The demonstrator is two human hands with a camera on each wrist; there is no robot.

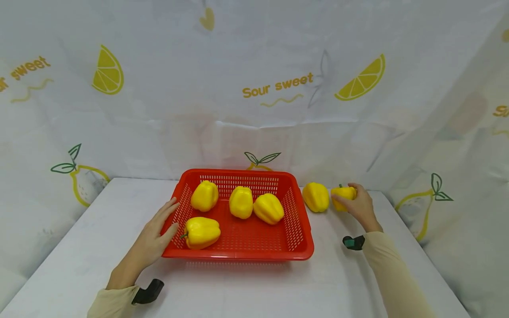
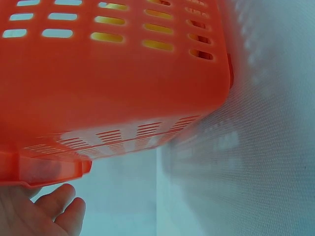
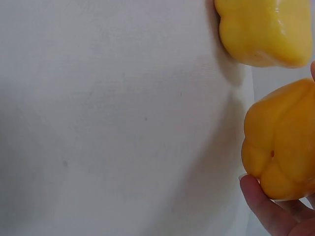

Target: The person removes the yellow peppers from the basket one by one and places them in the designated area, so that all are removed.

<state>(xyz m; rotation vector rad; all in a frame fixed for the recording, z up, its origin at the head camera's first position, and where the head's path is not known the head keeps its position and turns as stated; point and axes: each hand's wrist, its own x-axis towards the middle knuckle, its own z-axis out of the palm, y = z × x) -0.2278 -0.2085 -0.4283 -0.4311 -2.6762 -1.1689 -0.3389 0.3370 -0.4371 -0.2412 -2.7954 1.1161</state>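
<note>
My right hand (image 1: 362, 207) grips a yellow bell pepper (image 1: 343, 198) at the right of the table, its green stem pointing up in the head view. The right wrist view shows the lobed end of this pepper (image 3: 278, 147) with fingertips (image 3: 258, 196) against it. Just left of it lies another yellow bell pepper (image 1: 316, 197). My left hand (image 1: 150, 240) rests at the left rim of a red plastic basket (image 1: 254, 255), fingers extended and thumb apart. Several yellow bell peppers (image 1: 241, 202) lie inside the basket. Its slotted wall (image 2: 113, 73) fills much of the left wrist view.
The white table (image 1: 246, 291) ends at a white cloth backdrop (image 1: 179, 106) printed with lemons and lettering. Black wrist mounts (image 1: 149, 291) stick out from both sleeves. The basket's far rim stands close to the backdrop.
</note>
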